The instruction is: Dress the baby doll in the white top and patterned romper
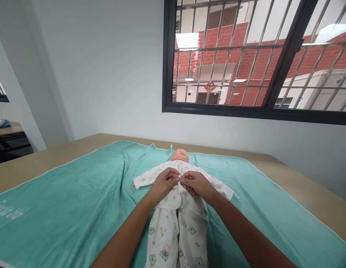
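A baby doll [180, 155] lies on its back, its head toward the wall and its arms spread. It wears a white printed jacket [173, 199] and matching trousers [163, 234]. Over the chest, my left hand [165, 183] pinches the jacket's front edge between thumb and fingers. Close beside it, my right hand [199, 183] pinches the other front edge, the fingertips of both hands nearly meeting. Any fastener between the fingers is too small to make out. Below my hands the jacket's front panels hang apart.
A teal blanket [86, 201] with a few folds lies under the doll on a wooden table [298, 175]. Behind the table stand a white wall [114, 74] and a barred window [231, 56]. Another table [8, 129] with something on it is at the far left.
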`<action>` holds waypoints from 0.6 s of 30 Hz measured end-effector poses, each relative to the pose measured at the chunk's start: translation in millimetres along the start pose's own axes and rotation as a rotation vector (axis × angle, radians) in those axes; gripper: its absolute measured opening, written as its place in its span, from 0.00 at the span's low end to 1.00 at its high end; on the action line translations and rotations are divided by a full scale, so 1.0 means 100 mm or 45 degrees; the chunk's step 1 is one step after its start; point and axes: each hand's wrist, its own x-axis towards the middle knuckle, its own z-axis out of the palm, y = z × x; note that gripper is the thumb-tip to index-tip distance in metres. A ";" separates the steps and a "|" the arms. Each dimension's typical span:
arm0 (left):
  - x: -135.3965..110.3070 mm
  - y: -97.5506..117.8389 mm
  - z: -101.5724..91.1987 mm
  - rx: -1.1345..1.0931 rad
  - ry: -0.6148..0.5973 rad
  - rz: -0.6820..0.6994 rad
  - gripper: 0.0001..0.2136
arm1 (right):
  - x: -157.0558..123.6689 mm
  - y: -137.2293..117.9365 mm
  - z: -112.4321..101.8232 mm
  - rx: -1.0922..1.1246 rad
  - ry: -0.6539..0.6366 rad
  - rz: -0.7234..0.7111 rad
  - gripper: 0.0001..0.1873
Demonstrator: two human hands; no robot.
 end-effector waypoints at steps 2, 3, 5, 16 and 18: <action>-0.02 0.06 0.02 0.148 -0.032 0.044 0.12 | 0.02 0.00 0.02 -0.004 0.005 0.002 0.13; -0.04 0.09 0.04 0.242 -0.036 0.075 0.12 | 0.01 0.00 0.03 -0.023 0.012 0.001 0.13; -0.12 0.13 0.06 0.440 0.006 0.164 0.13 | -0.07 -0.03 0.07 -0.127 0.090 -0.056 0.14; -0.98 0.21 0.08 1.121 0.142 0.247 0.08 | -1.00 0.06 0.32 -1.126 0.292 -0.437 0.08; -0.96 0.23 0.14 1.250 0.175 0.270 0.07 | -0.97 0.06 0.35 -1.203 0.345 -0.437 0.02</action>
